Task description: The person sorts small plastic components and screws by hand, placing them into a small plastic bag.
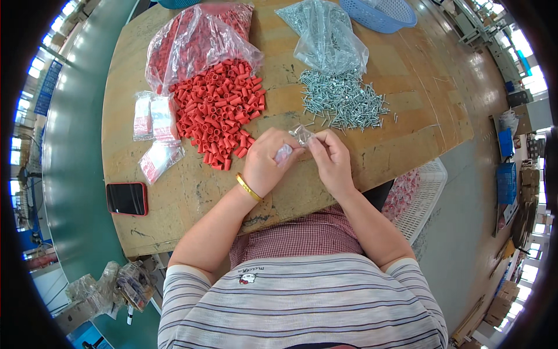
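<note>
Between my hands, above the near part of the table, is a small clear plastic bag. My left hand is closed round its lower part, where a crumpled whitish bit shows between the fingers. With thumb and fingers pinched, my right hand grips the bag's right edge. What lies inside the bag is too small to tell. Just beyond my left hand spreads a heap of hollow red plastic caps. A pile of silvery screws lies beyond my right hand.
A large clear bag of red caps and a bag of screws lie behind the heaps. Small printed bags and a phone are at left. A blue basket stands far right; a white crate sits below the table.
</note>
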A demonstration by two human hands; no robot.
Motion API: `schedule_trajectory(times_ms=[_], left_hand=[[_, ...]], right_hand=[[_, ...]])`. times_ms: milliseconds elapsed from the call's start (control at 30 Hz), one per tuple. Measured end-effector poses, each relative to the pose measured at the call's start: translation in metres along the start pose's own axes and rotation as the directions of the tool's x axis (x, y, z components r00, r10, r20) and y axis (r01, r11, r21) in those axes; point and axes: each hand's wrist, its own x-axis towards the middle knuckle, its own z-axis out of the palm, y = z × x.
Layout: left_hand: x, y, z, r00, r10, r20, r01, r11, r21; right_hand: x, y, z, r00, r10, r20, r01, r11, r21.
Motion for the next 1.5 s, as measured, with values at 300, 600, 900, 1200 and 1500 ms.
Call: schedule_trajectory(times_ms=[300, 600, 900, 1200, 1500], left_hand=[[0.000, -0.002, -0.011, 0.913, -0.391, 0.116, 0.408, 0.872, -0.272], [-0.007, 0.000, 0.002, 0.987, -0.135, 0.083, 0.134, 0.991, 0.019], [0.004, -0.004, -0.004, 0.876, -0.452, 0.166, 0.480, 0.851, -0.215], [-0.011, 0.002, 0.002, 0.961, -0.260, 0.094, 0.269, 0.959, -0.093], [-0.003, 0.005, -0.006, 0.982, -0.168, 0.087, 0.169, 0.986, -0.002]], right_hand=[[-0.001, 0.002, -0.005, 0.997, -0.072, -0.037, 0.070, 0.997, -0.042], [-0.007, 0.005, -0.002, 0.994, -0.111, -0.013, 0.108, 0.988, -0.112], [0.005, 0.003, 0.004, 0.994, -0.101, -0.031, 0.100, 0.995, -0.025], [-0.012, 0.014, 0.002, 0.986, -0.161, -0.031, 0.150, 0.962, -0.229], [-0.002, 0.001, 0.004, 0.973, -0.229, 0.005, 0.219, 0.924, -0.313]])
